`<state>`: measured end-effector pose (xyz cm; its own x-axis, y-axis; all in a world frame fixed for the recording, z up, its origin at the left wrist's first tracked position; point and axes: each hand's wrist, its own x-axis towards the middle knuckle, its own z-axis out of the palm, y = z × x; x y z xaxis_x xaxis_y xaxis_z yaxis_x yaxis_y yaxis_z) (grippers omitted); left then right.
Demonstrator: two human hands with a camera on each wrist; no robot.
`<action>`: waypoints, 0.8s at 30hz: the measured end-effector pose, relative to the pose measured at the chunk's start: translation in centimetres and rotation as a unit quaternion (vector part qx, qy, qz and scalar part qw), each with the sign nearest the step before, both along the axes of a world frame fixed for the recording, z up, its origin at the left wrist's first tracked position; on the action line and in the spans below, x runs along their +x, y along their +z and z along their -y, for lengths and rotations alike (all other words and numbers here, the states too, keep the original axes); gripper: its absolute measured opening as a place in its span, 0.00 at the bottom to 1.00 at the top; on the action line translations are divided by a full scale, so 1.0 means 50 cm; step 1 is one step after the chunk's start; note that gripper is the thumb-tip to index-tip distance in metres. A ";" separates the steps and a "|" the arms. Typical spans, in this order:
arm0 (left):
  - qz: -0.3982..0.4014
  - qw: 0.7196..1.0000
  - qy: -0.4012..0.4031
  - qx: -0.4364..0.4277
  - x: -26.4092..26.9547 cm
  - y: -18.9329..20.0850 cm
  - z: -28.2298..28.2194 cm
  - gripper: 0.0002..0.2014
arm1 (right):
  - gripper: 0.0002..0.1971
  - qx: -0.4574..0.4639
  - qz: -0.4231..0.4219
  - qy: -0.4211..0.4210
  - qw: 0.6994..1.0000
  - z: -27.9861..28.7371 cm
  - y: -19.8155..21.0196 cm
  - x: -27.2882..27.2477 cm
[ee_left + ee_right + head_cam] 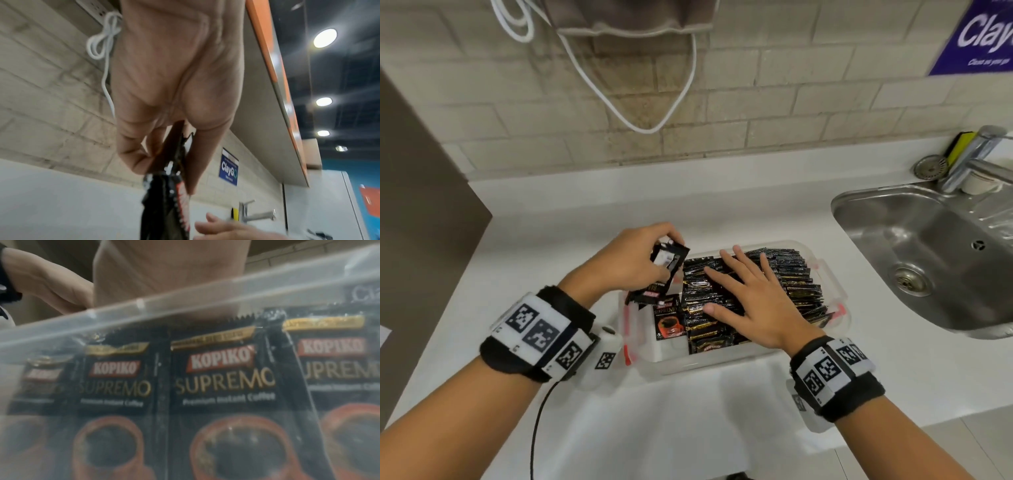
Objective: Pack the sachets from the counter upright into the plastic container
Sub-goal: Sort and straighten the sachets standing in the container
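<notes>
While the right hand (748, 301) lies flat with fingers spread on the tops of the packed black foil coffee sachets (784, 284), the left hand (633, 260) pinches a small bunch of black sachets (664, 270) between thumb and fingers, above the left end of the clear rectangular plastic container (839, 291). How many sachets that bunch holds cannot be told; left wrist view shows only their serrated edges (176, 186) running out of frame at the bottom. Container sits on the white counter (551, 212), near its front edge, left of the steel sink (893, 219). Packed rows stand on edge, filling most of the container; one sachet (669, 318) lies face-up at the left end beside them. Right hand covers the middle rows. Right wrist view looks through the blurred clear wall (185, 305) at sachet fronts marked KOPIKO SUPREMO (224, 373); lower parts are cut off. Red latches (627, 353) show on the container's ends. Blue wall sign (976, 34) cropped at upper right.
</notes>
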<state>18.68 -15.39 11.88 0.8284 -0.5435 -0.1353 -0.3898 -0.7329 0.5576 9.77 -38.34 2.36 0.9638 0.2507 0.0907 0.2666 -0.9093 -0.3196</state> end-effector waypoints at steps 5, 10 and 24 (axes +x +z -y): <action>-0.070 0.966 -0.029 -0.247 -0.006 0.050 0.008 0.26 | 0.43 0.354 -0.076 -0.011 0.932 -0.015 0.070 0.002; -0.113 0.923 -0.066 -0.361 -0.033 0.029 0.071 0.23 | 0.32 0.663 -0.192 0.024 0.723 -0.026 0.113 0.016; -0.053 0.932 -0.038 -0.358 -0.016 -0.012 0.136 0.18 | 0.22 0.747 -0.174 -0.038 0.641 0.047 0.077 -0.013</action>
<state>17.88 -22.17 11.27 0.7867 -0.5822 0.2052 -0.3404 -0.1318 0.9310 9.14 -40.69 6.22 0.9952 0.0850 -0.0486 -0.0833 0.4741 -0.8765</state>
